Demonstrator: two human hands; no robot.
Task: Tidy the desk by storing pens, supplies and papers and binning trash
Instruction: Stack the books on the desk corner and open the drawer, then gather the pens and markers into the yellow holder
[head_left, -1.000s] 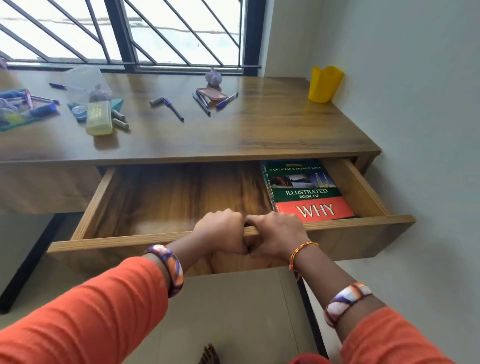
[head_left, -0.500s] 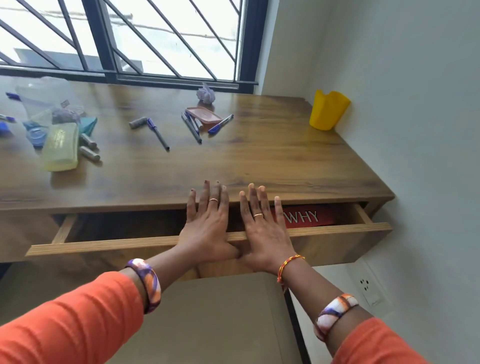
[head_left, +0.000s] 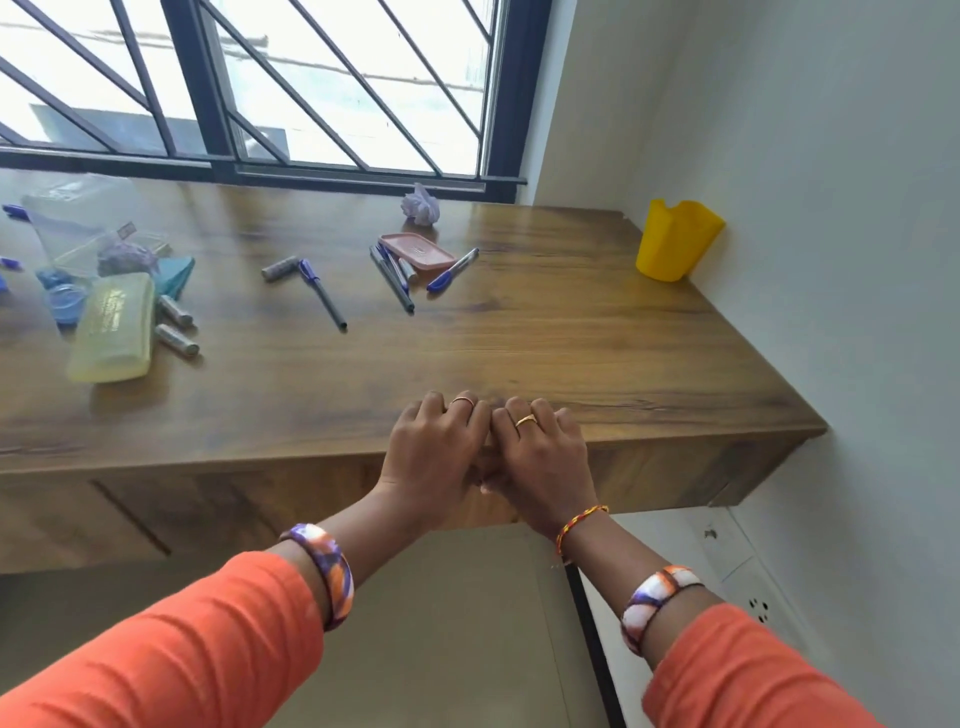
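- The left hand (head_left: 434, 452) and the right hand (head_left: 540, 457) sit side by side, touching, at the front edge of the bench (head_left: 571, 353); their knuckles bend over the edge and the palms face the drawer front (head_left: 649, 475) below it.
- Both hands have their fingers curled; the fingertips are hidden, so I cannot tell whether they grip anything or only press.
- The drawer front lies flush under the bench top, with no gap showing.
- A yellow cup (head_left: 675, 239) stands in the far right corner of the bench, against the wall.
- A crumpled paper ball (head_left: 421, 205) lies near the window (head_left: 311, 93), just behind a flat pink lid (head_left: 415, 252).
- Several pens (head_left: 392, 275) lie beside the pink lid, one blue-capped pen (head_left: 452, 270) at its right.
- Another pen (head_left: 322, 293) lies further left, with a small grey cylinder (head_left: 280, 268) touching its cap end.
- At the left stands a pale yellow box (head_left: 114, 327), with two more grey cylinders (head_left: 176, 325) just to its right.
- Behind the box lie a teal wedge (head_left: 176, 273), a blue round item (head_left: 65, 301) and a clear plastic bag (head_left: 78, 228).
- Orange sleeves (head_left: 182, 649) cover both forearms, and each wrist wears a patterned bangle (head_left: 324, 571).
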